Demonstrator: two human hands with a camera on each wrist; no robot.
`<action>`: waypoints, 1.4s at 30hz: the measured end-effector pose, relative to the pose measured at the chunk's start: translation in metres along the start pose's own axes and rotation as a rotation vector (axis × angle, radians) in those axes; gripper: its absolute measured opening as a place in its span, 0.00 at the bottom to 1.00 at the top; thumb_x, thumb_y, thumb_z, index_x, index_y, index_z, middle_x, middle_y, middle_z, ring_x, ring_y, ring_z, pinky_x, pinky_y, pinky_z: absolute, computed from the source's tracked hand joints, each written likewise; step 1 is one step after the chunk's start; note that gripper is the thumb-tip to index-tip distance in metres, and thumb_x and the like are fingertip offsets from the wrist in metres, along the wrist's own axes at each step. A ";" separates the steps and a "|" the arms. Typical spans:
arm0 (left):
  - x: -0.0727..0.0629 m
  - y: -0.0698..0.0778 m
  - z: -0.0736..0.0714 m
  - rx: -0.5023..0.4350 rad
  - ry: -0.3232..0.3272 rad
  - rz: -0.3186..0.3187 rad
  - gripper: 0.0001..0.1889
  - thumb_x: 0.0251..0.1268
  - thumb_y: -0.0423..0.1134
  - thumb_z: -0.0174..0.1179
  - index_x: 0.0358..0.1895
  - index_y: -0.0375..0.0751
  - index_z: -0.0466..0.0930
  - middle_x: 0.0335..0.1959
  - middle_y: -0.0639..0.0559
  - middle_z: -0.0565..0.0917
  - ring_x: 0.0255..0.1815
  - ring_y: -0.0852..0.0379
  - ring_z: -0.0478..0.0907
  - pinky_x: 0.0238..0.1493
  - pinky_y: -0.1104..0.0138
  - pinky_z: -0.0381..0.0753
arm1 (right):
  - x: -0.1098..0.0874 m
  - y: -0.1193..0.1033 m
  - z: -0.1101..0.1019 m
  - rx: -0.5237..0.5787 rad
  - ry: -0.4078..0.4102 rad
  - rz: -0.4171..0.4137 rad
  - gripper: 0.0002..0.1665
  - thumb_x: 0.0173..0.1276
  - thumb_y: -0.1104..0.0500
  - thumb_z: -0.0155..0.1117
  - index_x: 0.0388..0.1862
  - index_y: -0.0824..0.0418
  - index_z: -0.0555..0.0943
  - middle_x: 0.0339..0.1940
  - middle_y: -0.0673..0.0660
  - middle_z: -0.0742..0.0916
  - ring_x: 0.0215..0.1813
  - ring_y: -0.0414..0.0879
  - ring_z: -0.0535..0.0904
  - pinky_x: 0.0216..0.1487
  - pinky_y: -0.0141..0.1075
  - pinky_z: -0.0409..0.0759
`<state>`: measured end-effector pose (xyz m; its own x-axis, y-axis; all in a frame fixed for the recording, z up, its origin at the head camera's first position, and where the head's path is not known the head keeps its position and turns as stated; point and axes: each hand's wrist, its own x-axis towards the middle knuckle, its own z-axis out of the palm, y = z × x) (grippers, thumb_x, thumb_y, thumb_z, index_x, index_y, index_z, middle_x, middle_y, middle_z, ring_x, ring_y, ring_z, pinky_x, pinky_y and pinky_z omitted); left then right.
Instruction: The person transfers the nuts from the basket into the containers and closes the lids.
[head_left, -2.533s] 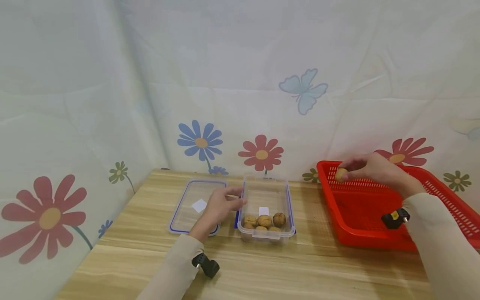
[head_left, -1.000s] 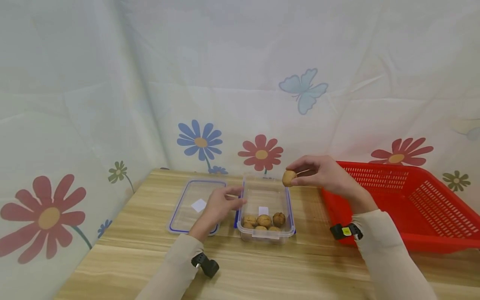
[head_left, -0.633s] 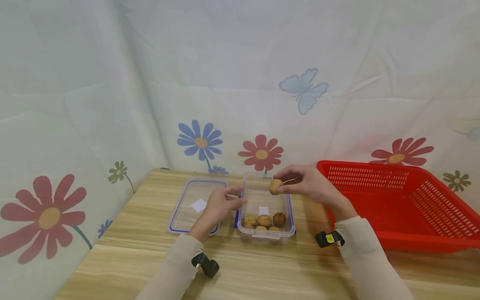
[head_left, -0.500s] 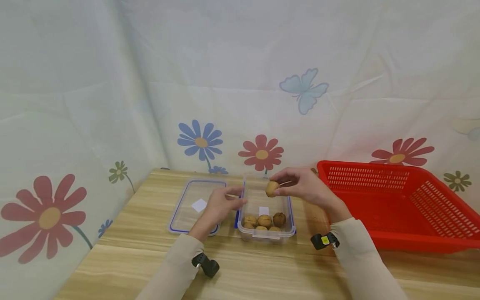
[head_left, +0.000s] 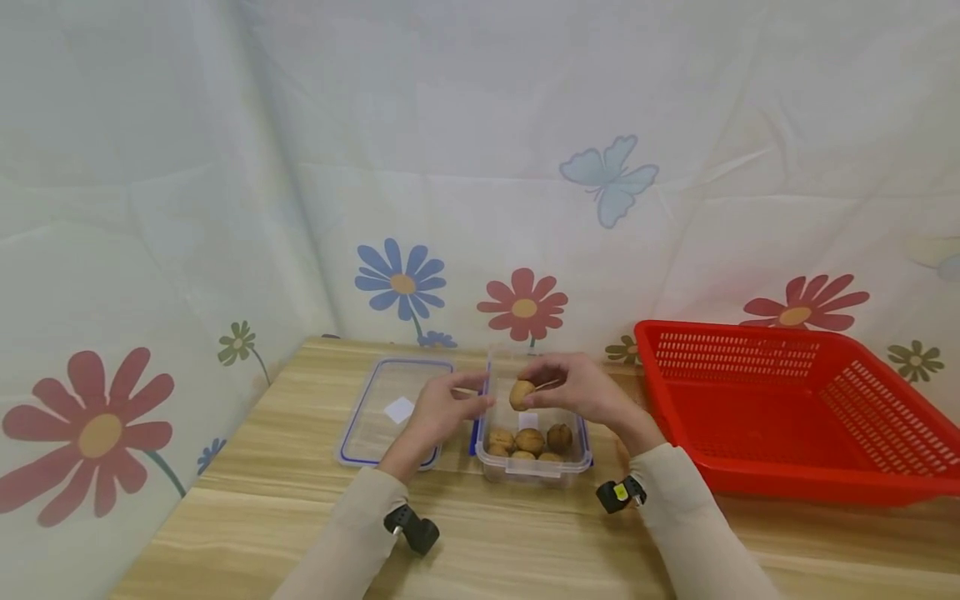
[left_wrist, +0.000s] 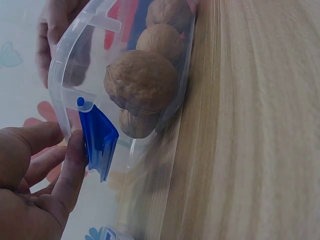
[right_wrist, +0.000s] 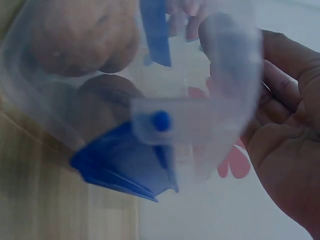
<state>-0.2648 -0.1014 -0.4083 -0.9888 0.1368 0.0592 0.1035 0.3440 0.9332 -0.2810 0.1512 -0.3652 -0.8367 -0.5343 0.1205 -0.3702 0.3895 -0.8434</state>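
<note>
My right hand [head_left: 577,390] pinches a walnut [head_left: 522,396] between thumb and fingers, over the middle of a clear plastic food box [head_left: 532,469]. Several walnuts [head_left: 529,440] lie inside, gathered at the near end. At the box's left side, my left hand [head_left: 438,410] touches the rim with its fingertips, fingers fairly straight and thumb apart. The left wrist view shows these fingertips beside a blue latch [left_wrist: 98,142] that hangs down. In the right wrist view the box wall blurs the right fingertips, and the held walnut is hidden.
The box's lid [head_left: 367,417], clear with a blue seal, lies flat left of the box. A red plastic basket [head_left: 787,483] with slotted walls stands on the right. Behind the wooden table [head_left: 247,525] hangs a flower-printed curtain [head_left: 450,167].
My right hand has carried the walnut leftward from the red basket and lowered it over the clear box. My left hand has stayed at the box's left rim.
</note>
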 end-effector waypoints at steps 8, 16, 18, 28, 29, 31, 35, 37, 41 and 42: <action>-0.001 0.000 0.000 -0.005 -0.009 0.014 0.22 0.73 0.34 0.69 0.68 0.33 0.82 0.60 0.39 0.86 0.49 0.45 0.89 0.49 0.54 0.88 | 0.008 0.009 0.016 -0.058 0.032 0.012 0.19 0.68 0.61 0.80 0.56 0.64 0.88 0.50 0.55 0.90 0.52 0.55 0.88 0.56 0.47 0.87; -0.001 -0.001 0.000 -0.022 -0.009 0.015 0.22 0.73 0.34 0.69 0.67 0.33 0.82 0.60 0.39 0.86 0.47 0.45 0.90 0.49 0.55 0.89 | 0.016 0.011 0.030 -0.102 0.062 0.044 0.21 0.66 0.60 0.81 0.55 0.67 0.88 0.50 0.57 0.91 0.52 0.53 0.89 0.57 0.46 0.86; 0.000 -0.002 0.000 -0.023 -0.009 0.017 0.22 0.73 0.34 0.69 0.67 0.33 0.82 0.60 0.39 0.86 0.47 0.45 0.90 0.49 0.55 0.89 | 0.017 0.012 0.033 -0.104 0.067 0.056 0.21 0.65 0.60 0.82 0.54 0.67 0.88 0.49 0.57 0.91 0.52 0.52 0.88 0.56 0.46 0.86; 0.001 -0.003 0.001 -0.034 0.005 0.036 0.21 0.72 0.31 0.70 0.65 0.31 0.83 0.58 0.38 0.86 0.46 0.44 0.90 0.47 0.56 0.89 | 0.021 0.016 0.041 -0.115 0.031 0.031 0.15 0.64 0.64 0.81 0.49 0.65 0.90 0.46 0.57 0.91 0.49 0.50 0.89 0.54 0.45 0.87; 0.002 -0.004 0.001 -0.033 0.005 0.036 0.21 0.72 0.32 0.70 0.65 0.31 0.83 0.58 0.38 0.86 0.46 0.44 0.90 0.47 0.56 0.89 | 0.021 0.016 0.042 -0.118 0.029 0.036 0.15 0.64 0.64 0.81 0.48 0.65 0.90 0.46 0.56 0.91 0.49 0.50 0.89 0.54 0.45 0.87; 0.001 -0.004 0.001 -0.029 0.005 0.039 0.21 0.72 0.32 0.70 0.65 0.31 0.83 0.58 0.38 0.86 0.46 0.44 0.90 0.47 0.56 0.89 | 0.021 0.017 0.044 -0.120 0.031 0.041 0.14 0.64 0.64 0.81 0.48 0.64 0.90 0.47 0.56 0.91 0.50 0.50 0.89 0.55 0.45 0.86; 0.001 -0.004 0.001 -0.027 0.001 0.044 0.21 0.72 0.32 0.70 0.65 0.32 0.83 0.58 0.38 0.86 0.47 0.44 0.90 0.47 0.55 0.89 | 0.022 0.018 0.044 -0.133 0.036 0.051 0.14 0.64 0.64 0.81 0.48 0.64 0.90 0.46 0.57 0.92 0.50 0.51 0.89 0.55 0.46 0.86; 0.001 -0.003 0.001 -0.027 0.002 0.043 0.21 0.72 0.32 0.69 0.65 0.32 0.83 0.58 0.38 0.86 0.47 0.44 0.90 0.47 0.56 0.89 | 0.022 0.018 0.045 -0.141 0.036 0.055 0.15 0.63 0.63 0.82 0.48 0.65 0.90 0.45 0.57 0.92 0.49 0.51 0.89 0.54 0.46 0.86; 0.001 -0.002 0.001 -0.025 0.003 0.046 0.21 0.72 0.32 0.69 0.65 0.32 0.83 0.58 0.38 0.86 0.47 0.44 0.90 0.47 0.56 0.89 | 0.023 0.018 0.045 -0.160 0.033 0.075 0.15 0.64 0.63 0.81 0.48 0.66 0.89 0.44 0.57 0.92 0.47 0.50 0.88 0.52 0.45 0.86; 0.001 -0.002 0.001 -0.026 0.003 0.047 0.21 0.72 0.32 0.69 0.66 0.32 0.83 0.57 0.38 0.86 0.47 0.44 0.90 0.47 0.56 0.89 | 0.023 0.018 0.046 -0.165 0.034 0.078 0.15 0.64 0.63 0.81 0.48 0.66 0.89 0.44 0.57 0.91 0.47 0.50 0.88 0.52 0.45 0.86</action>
<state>-0.2655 -0.1015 -0.4105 -0.9833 0.1494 0.1040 0.1468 0.3128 0.9384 -0.2884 0.1120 -0.4015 -0.8773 -0.4736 0.0782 -0.3629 0.5478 -0.7538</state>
